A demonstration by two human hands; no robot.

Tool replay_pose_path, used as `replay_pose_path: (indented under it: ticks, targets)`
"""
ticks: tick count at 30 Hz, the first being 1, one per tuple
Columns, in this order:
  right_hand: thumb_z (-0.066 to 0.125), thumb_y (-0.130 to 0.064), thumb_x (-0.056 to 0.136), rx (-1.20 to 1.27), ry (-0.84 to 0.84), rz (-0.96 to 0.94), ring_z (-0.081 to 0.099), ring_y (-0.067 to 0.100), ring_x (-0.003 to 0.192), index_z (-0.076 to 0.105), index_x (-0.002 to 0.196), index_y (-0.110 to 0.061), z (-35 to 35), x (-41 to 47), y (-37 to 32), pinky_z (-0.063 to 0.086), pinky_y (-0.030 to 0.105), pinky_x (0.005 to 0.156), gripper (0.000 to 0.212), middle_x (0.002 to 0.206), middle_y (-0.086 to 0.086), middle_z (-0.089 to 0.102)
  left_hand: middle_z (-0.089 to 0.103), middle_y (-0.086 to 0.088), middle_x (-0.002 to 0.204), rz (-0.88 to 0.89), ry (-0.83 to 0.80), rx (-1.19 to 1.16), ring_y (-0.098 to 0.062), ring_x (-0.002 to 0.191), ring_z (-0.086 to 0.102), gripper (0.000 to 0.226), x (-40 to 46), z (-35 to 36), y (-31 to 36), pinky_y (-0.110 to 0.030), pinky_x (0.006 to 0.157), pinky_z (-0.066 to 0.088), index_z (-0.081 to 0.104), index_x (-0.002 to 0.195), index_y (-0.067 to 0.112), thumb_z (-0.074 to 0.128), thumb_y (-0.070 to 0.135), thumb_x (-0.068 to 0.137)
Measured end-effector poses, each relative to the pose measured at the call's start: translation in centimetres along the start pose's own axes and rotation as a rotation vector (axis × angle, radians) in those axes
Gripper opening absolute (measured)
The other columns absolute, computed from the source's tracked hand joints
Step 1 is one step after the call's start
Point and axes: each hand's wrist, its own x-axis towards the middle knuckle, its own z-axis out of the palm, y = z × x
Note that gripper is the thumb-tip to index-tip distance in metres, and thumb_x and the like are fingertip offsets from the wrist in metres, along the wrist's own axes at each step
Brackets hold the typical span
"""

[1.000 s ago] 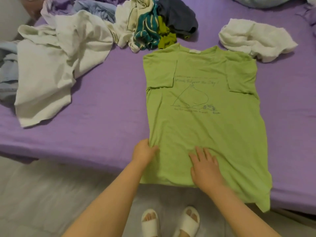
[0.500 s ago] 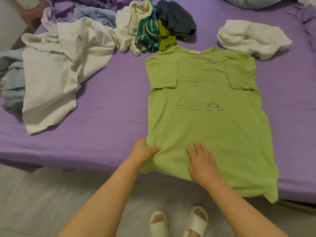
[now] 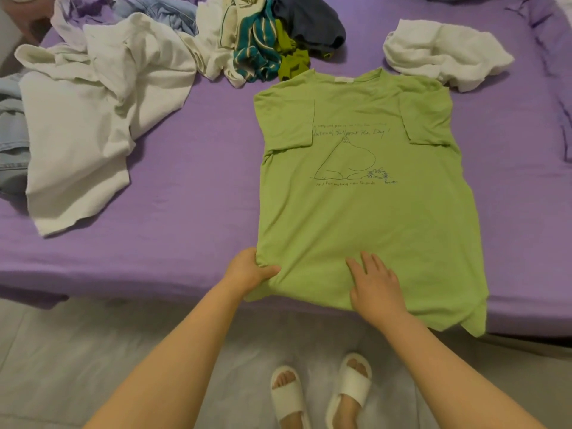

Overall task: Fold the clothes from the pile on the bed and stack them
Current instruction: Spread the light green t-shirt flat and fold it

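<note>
The fingers of the left hand (image 3: 249, 272) curl around the left side edge of the green T-shirt (image 3: 356, 212) near its hem, thumb lying on top of the cloth and the other fingers tucked out of sight beneath it, so the fabric bunches in a small fold at the grip. To the right, the right hand (image 3: 376, 287) lies palm down on the shirt's lower front, fingers (image 3: 366, 263) straight and slightly spread, pressing the cloth flat rather than grasping it. Both forearms reach up from the bottom of the view, the left angling in from the lower left, the right from the lower right, wrists over the bed's near edge.

The shirt lies face up on the purple sheet of the bed (image 3: 192, 193), print showing, both sleeves folded inward over the chest. Its long axis runs away from the person: collar at the far end, hem at the near end, with the right hem corner hanging over the mattress edge.

Far left lies a rumpled white garment (image 3: 80, 144) beside pale denim (image 3: 12, 140). Just beyond the collar sits the pile (image 3: 263, 35) of mixed clothes, and a bunched white cloth (image 3: 445, 54) lies near the shirt's right shoulder. White slippers (image 3: 322, 394) show on the floor below.
</note>
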Motion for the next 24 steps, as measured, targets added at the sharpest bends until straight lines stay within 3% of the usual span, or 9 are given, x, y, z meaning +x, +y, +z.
replay_pose_path:
  ticks: [4,7,10,14,17,21,24]
  targets:
    - [0.044,-0.023,0.09,0.017,-0.005,0.044,0.009,0.023,0.146,0.017,0.149,-0.025,0.3,-1.0,1.2,0.023,0.042,0.113,0.065,0.159,0.005,0.011,0.066,-0.005,0.096,-0.109,0.024,-0.076,-0.024,0.092,0.063,0.037,-0.5,0.1,-0.5,-0.032,0.075,0.048,0.064,0.099,0.01,0.075,0.039,0.079]
    - [0.042,-0.026,0.092,-0.037,-0.012,0.043,0.006,0.022,0.146,0.013,0.15,-0.026,0.8,-1.8,2.6,0.023,0.042,0.114,0.065,0.159,0.002,0.007,0.07,-0.008,0.102,-0.135,-0.077,-0.257,-0.02,0.087,0.066,0.021,-1.2,0.4,-0.9,-0.031,0.078,0.053,0.068,0.1,0.008,0.07,0.023,0.085]
    - [0.04,-0.026,0.094,-0.058,-0.002,0.036,0.005,0.022,0.146,0.012,0.15,-0.026,1.1,-2.3,3.5,0.021,0.041,0.115,0.062,0.16,0.002,0.005,0.068,-0.009,0.105,-0.037,-0.092,-0.202,-0.016,0.083,0.063,0.024,-1.6,0.6,-1.5,-0.023,0.068,0.053,0.064,0.107,0.007,0.069,0.009,0.084]
    - [0.04,-0.025,0.094,-0.057,0.0,0.064,0.006,0.024,0.146,0.013,0.15,-0.026,1.3,-3.1,4.3,0.022,0.041,0.114,0.062,0.16,0.004,0.006,0.062,-0.004,0.11,0.001,0.046,-0.055,-0.022,0.101,0.059,0.041,-1.6,1.2,-2.2,-0.033,0.085,0.047,0.059,0.117,0.007,0.075,0.02,0.081]
    - [0.042,-0.026,0.094,-0.053,-0.02,0.068,0.007,0.025,0.146,0.013,0.15,-0.026,1.5,-4.0,4.9,0.02,0.041,0.115,0.064,0.159,0.006,0.006,0.063,-0.005,0.108,-0.081,0.119,-0.128,-0.025,0.098,0.06,0.043,-1.8,1.6,-2.6,-0.035,0.081,0.048,0.057,0.11,0.008,0.078,0.027,0.078]
    - [0.045,-0.04,0.093,-0.053,-0.021,-0.032,0.004,0.024,0.146,0.011,0.151,-0.025,2.1,-4.6,4.6,0.014,0.042,0.116,0.068,0.159,0.006,0.006,0.074,-0.008,0.087,-0.35,-0.122,-0.495,-0.019,0.073,0.07,0.036,-3.2,1.7,-2.3,-0.026,0.058,0.054,0.066,0.104,0.004,0.077,0.026,0.079]
    - [0.045,-0.058,0.089,0.023,0.004,-0.186,0.006,0.021,0.146,0.013,0.151,-0.024,2.5,-4.7,3.2,0.01,0.041,0.117,0.078,0.159,0.003,0.012,0.074,-0.006,0.097,-0.298,-0.277,-0.598,-0.019,0.085,0.071,0.034,-4.2,2.4,-2.0,-0.029,0.065,0.056,0.065,0.114,0.006,0.07,0.022,0.084]
